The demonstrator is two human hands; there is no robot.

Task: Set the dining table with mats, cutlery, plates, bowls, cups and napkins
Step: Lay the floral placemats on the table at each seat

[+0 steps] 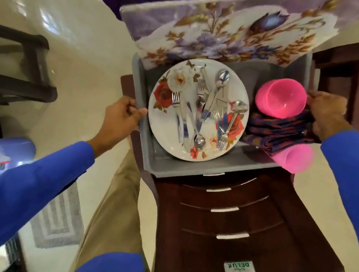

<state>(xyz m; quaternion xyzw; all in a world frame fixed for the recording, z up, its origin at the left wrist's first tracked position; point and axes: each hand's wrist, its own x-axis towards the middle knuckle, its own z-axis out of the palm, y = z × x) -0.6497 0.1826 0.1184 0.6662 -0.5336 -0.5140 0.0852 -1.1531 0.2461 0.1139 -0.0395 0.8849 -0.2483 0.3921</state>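
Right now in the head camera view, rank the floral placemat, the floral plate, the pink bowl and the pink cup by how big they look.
1. floral placemat
2. floral plate
3. and 4. pink bowl and pink cup: the bowl looks larger, but napkins hide part of the cup, so this is unsure.

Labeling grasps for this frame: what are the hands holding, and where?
Both hold the grey tub by its side rims: left hand grips the left rim, right hand the right rim, beside the napkins.
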